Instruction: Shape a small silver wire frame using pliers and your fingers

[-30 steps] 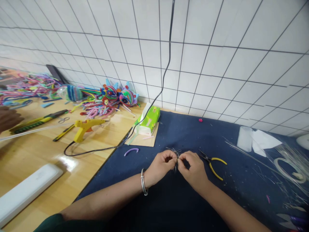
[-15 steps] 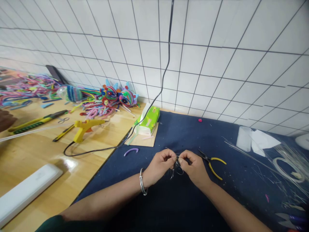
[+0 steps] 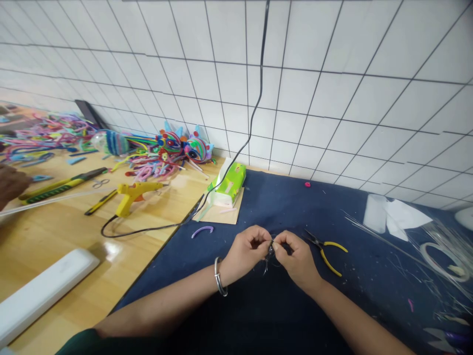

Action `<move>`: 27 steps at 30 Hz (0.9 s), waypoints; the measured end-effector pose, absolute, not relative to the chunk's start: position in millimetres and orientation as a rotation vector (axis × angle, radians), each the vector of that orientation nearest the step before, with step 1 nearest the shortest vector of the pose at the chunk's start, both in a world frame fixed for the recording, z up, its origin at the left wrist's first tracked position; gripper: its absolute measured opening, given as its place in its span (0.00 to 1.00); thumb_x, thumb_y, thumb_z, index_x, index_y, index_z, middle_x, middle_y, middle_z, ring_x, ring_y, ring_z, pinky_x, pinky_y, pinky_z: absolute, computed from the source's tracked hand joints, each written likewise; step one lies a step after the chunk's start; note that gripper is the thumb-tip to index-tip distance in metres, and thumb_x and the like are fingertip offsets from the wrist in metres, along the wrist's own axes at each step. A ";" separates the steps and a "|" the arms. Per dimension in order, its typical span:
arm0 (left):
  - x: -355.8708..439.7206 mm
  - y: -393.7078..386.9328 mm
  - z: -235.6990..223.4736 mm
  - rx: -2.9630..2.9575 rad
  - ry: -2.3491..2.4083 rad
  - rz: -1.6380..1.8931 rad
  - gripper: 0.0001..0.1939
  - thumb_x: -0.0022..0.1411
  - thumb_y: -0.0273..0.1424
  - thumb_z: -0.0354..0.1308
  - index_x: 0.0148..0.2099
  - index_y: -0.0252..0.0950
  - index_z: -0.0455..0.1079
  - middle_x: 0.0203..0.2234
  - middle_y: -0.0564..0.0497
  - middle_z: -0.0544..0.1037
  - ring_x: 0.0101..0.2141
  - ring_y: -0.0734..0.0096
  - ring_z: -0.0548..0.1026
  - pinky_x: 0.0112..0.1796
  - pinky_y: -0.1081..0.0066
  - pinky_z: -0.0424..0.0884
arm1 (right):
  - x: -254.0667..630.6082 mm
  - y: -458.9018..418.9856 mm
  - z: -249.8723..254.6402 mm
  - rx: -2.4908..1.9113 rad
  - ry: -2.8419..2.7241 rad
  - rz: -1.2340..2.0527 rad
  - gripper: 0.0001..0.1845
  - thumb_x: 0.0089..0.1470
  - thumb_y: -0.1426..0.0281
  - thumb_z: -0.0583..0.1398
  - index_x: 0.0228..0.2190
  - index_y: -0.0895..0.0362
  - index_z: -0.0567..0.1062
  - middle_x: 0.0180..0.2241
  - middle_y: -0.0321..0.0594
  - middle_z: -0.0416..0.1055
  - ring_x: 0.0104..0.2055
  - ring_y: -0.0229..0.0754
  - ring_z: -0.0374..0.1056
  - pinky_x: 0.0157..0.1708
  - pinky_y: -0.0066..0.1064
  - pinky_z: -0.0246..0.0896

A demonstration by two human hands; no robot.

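Note:
Between my fingertips is a small bundle of thin wire (image 3: 266, 266), with loops and loose ends hanging below. My left hand (image 3: 248, 251), with a silver bangle on its wrist, pinches the bundle from the left. Closed on the same wire from the right is my right hand (image 3: 296, 256); thumb and forefinger meet close to the left fingertips. The fingers hide most of the wire's middle. Just right of my right hand lie pliers (image 3: 328, 249) with yellow handles, their jaws towards the hand. Dark blue cloth (image 3: 281, 202) spreads under both hands.
A yellow glue gun (image 3: 129, 195), its black cord, and a green tissue pack (image 3: 232, 180) stand left. Behind are colourful pipe cleaners (image 3: 48, 133). Loose wires (image 3: 451, 246) and purple-handled scissors (image 3: 453, 337) lie right. Another person's hand (image 3: 13, 185) shows at the left edge.
The wire bundle has turned between my fingers: ends that stuck out above now show as loops below. Both hands keep their pinch in nearly the same place.

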State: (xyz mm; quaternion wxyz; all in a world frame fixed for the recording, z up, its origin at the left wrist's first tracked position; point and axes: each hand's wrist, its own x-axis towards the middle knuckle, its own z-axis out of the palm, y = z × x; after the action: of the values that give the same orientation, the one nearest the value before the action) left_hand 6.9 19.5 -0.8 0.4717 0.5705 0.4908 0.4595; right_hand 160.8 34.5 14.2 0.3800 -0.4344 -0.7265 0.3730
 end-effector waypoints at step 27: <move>1.7 22.2 10.2 1.754 1.185 1.142 0.07 0.59 0.25 0.50 0.34 0.35 0.70 0.27 0.50 0.73 0.29 0.72 0.71 0.33 0.73 0.66 | 159.8 32.1 4.7 -1.146 -1.861 0.713 0.06 0.50 0.75 0.54 0.23 0.55 0.66 0.25 0.34 0.65 0.30 0.37 0.62 0.35 0.31 0.57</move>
State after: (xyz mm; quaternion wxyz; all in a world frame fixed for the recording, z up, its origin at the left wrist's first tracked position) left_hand 1.7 22.2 10.2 0.3597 0.6805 0.4596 0.4430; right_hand 159.8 32.1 4.7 0.4090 -0.4550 -0.7385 0.2832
